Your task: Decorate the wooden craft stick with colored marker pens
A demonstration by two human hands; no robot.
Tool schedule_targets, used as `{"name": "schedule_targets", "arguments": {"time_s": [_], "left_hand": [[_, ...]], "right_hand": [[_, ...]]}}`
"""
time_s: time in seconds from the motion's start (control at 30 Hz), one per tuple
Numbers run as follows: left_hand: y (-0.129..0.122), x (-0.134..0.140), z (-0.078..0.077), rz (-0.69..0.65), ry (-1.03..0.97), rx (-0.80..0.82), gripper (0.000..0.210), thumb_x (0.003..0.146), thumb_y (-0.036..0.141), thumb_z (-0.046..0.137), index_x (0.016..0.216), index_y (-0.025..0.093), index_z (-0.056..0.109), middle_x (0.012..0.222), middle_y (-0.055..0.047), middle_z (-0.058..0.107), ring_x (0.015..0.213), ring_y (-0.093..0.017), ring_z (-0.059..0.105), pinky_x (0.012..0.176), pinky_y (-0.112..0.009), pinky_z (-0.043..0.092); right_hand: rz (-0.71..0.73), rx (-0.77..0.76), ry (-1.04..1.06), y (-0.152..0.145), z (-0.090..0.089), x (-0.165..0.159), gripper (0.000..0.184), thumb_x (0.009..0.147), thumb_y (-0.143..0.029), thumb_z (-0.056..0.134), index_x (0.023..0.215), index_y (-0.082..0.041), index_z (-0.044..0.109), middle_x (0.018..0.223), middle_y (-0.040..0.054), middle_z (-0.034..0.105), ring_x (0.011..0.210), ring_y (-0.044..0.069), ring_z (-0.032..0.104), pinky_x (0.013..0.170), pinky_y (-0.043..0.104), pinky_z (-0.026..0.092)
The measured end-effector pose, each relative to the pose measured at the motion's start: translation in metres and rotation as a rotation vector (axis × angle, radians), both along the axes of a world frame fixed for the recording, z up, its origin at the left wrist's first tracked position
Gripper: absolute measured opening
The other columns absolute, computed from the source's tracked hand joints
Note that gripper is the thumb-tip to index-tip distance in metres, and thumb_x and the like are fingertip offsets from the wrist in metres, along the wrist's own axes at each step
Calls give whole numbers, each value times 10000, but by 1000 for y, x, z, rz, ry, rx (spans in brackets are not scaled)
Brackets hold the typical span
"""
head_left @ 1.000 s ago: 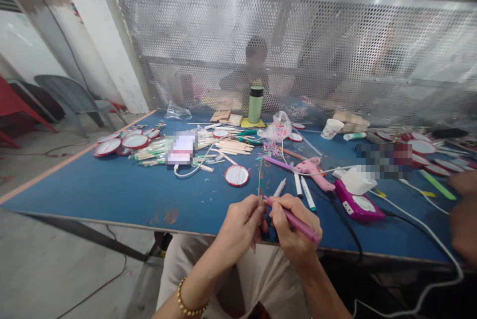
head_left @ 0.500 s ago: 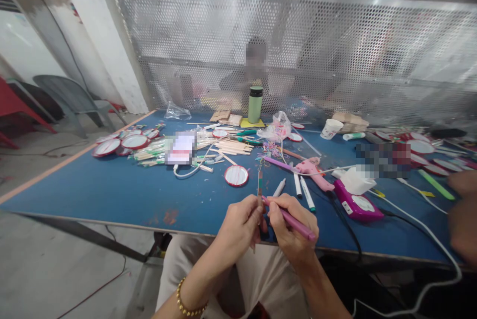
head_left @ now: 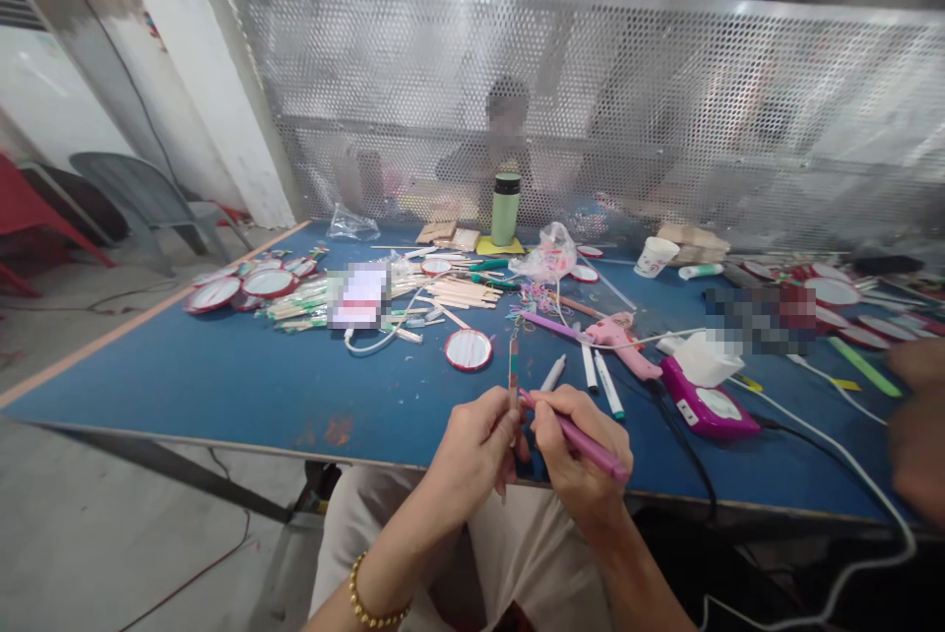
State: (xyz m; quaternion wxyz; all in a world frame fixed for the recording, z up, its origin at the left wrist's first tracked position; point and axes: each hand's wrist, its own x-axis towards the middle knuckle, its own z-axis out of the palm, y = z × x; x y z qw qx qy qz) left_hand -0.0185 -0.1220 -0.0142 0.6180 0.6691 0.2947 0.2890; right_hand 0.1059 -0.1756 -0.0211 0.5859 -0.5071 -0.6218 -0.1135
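Over the table's front edge, my left hand (head_left: 479, 440) pinches a craft stick (head_left: 514, 363) that stands up from the fingers, its upper part banded in brown and green. In my right hand (head_left: 587, 450) is a pink marker (head_left: 591, 445), held like a pen with its tip close beside the stick. Whether the tip touches the wood I cannot tell. Just beyond the hands lie a grey-white marker (head_left: 553, 372) and a white marker with a green end (head_left: 609, 386). A round red-rimmed lid (head_left: 468, 349) rests to the left of the stick.
A pink glue gun (head_left: 624, 345) and a magenta power strip (head_left: 709, 406) with trailing cables lie right. Bare craft sticks (head_left: 462, 292), a phone (head_left: 360, 295) and a green bottle (head_left: 506, 211) stand farther back. Another person's hand (head_left: 919, 425) is at the right edge.
Both hands keep nearly the same place and grip. The marker tip stays beside the stick; the view has shifted very slightly.
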Motion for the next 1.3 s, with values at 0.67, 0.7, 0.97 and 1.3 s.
{"name": "schedule_targets", "arguments": {"time_s": [0.67,0.7,0.97,1.3], "left_hand": [[0,0,1,8,5,-1,404,901,570,478,724,208,478,552,40,532,381,-95,475,377,-205,377],[0,0,1,6,4,-3,405,901,574,479,728,208,481,550,42,527,379,-95,472,373,-205,375],[-1,0,0,-8,9,-12,395,901,573,477,735,215,472,538,52,513,360,-91,457,355,-201,360],[-1,0,0,-15,4,21,395,915,559,472,727,211,481,543,44,526,367,-90,461,372,-201,356]], "right_hand": [[0,24,72,1,1,-1,140,918,-112,576,915,-205,680,722,-8,711,601,116,676,573,210,551],[-1,28,70,2,1,-1,137,917,-114,579,916,-204,682,726,-6,713,601,117,676,571,211,552],[-13,19,66,2,0,-1,137,924,-120,572,905,-203,679,723,-3,710,588,118,673,570,216,560],[-24,13,78,3,1,-1,131,927,-150,573,913,-207,690,734,5,725,590,130,684,571,228,571]]}}
